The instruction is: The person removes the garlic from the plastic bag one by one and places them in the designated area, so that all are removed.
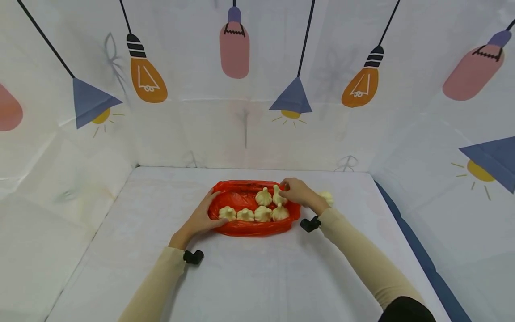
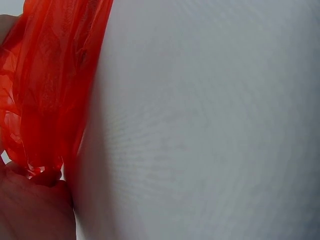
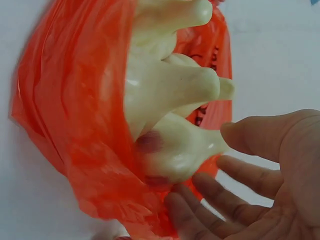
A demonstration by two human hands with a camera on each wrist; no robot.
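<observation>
Now, right hand (image 1: 297,191) at the far right corner of the red bag (image 1: 249,228), fingers (image 3: 225,187) spread and relaxed, fingertips at a dumpling (image 3: 185,145), nothing clasped. Left hand (image 1: 201,219) along the bag's left end, fingers laid against the plastic (image 2: 45,90); pinching or only pressing, cannot tell. Long axis of the bag left to right, between both hands. Seven dumplings inside: four (image 1: 254,214) along the near edge, more behind toward the right hand. One stray dumpling (image 1: 327,196) just right of the bag, past the right wrist. White table (image 1: 249,277) open on the near side of the bag.
</observation>
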